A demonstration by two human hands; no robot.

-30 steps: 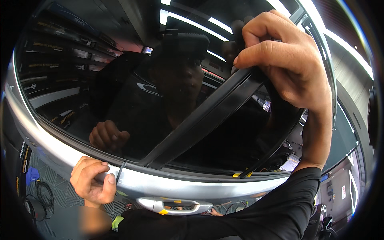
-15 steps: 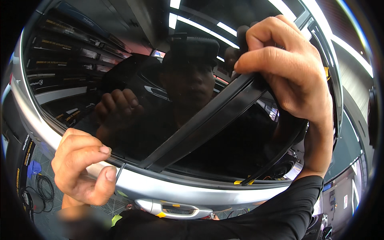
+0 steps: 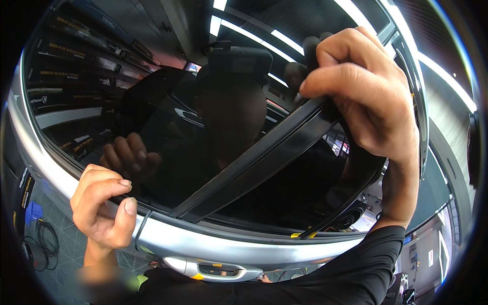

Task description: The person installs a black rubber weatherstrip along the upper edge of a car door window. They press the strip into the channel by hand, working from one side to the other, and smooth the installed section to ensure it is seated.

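Observation:
My right hand (image 3: 368, 91) is high on the right, with its fingers bent and closed at the upper end of the black pillar trim (image 3: 254, 157). Its palm side hides part of that end. The trim runs slanting down from there to the base of the dark car window (image 3: 168, 178). At the lower left my left hand (image 3: 101, 203) hovers by the window's bottom edge. Its fingers are curled loosely, the thumb stands apart from them, and nothing shows between them. A thin dark strip (image 3: 142, 226) crosses the silver door just right of the thumb.
Below the window lies the silver door panel (image 3: 203, 246) with a door handle (image 3: 221, 271) bearing yellow tape. More yellow tape (image 3: 303, 235) marks the window base. Coiled black cable (image 3: 48, 239) and a blue cloth (image 3: 33, 211) lie on the floor at the left.
The whole view has shifted slightly. My left thumb has risen a little, away from the door panel. My right hand keeps its place at the top of the trim.

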